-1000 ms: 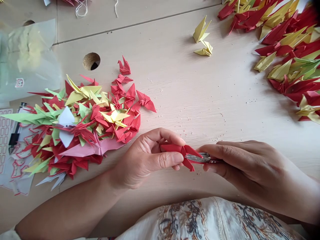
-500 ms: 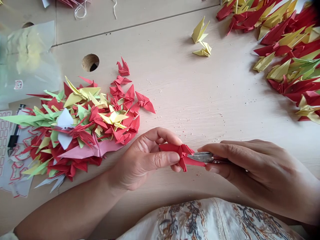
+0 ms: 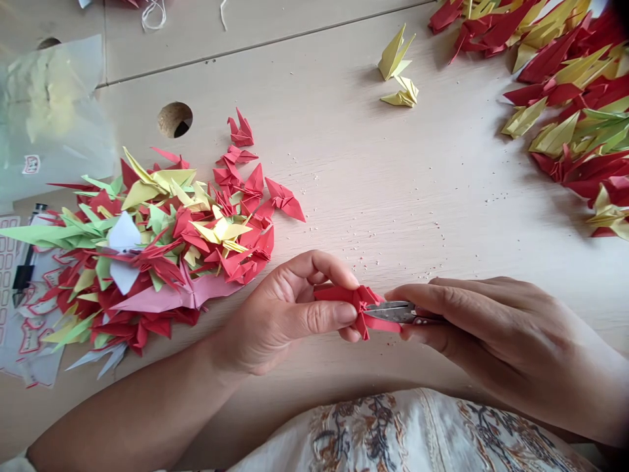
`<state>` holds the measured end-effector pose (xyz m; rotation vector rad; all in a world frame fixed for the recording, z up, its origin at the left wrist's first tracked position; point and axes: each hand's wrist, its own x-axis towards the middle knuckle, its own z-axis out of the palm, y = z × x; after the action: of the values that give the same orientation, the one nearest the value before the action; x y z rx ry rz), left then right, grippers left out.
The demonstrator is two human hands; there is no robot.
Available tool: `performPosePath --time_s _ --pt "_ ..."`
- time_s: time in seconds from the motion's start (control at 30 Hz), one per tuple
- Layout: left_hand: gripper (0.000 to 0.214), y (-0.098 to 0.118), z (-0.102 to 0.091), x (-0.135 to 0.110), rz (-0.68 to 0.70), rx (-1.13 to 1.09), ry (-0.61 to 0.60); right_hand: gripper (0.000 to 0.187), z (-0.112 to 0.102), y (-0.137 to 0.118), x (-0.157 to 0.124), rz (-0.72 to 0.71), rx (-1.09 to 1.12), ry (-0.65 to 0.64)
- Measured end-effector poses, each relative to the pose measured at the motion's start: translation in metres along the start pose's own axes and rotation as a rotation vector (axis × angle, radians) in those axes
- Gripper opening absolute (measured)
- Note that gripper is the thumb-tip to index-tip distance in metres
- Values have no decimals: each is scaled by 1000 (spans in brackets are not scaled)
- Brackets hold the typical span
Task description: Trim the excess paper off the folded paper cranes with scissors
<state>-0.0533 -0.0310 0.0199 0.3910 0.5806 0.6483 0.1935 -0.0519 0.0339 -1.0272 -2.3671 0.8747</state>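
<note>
Between the thumb and fingers of my left hand (image 3: 295, 314) is a red paper crane (image 3: 364, 308), held low over the table. My right hand (image 3: 481, 334) is closed around what look like small metal scissors (image 3: 397, 311); the handles are hidden in the palm. Their grey blades point left and reach in among the crane's folds. A narrow red strip of the crane extends just below the blades, up to my right fingertips. Left of my left hand lies a heap of folded paper cranes (image 3: 167, 242), mostly red, with yellow, green, white and pink ones.
Two yellow cranes (image 3: 400, 65) stand at the upper middle. More red and yellow cranes (image 3: 560, 85) lie at the right. Tiny paper bits are scattered over the table (image 3: 344, 151). A round hole (image 3: 175, 119), a plastic bag (image 3: 59, 118) and a black pen (image 3: 25, 262) are at the left.
The view has shifted slightly. Both hands keep their holds, and the blades sit a little further left against the red crane.
</note>
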Motion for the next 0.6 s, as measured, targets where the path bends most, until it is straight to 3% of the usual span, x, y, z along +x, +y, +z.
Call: performPosePath --time_s 0.43,0.6 --pt "14 0 1 -1 -8 18 36 11 -4 0 1 4 -27 -11" --pt "13 0 1 0 4 13 57 16 -9 0 2 115 47 -23"
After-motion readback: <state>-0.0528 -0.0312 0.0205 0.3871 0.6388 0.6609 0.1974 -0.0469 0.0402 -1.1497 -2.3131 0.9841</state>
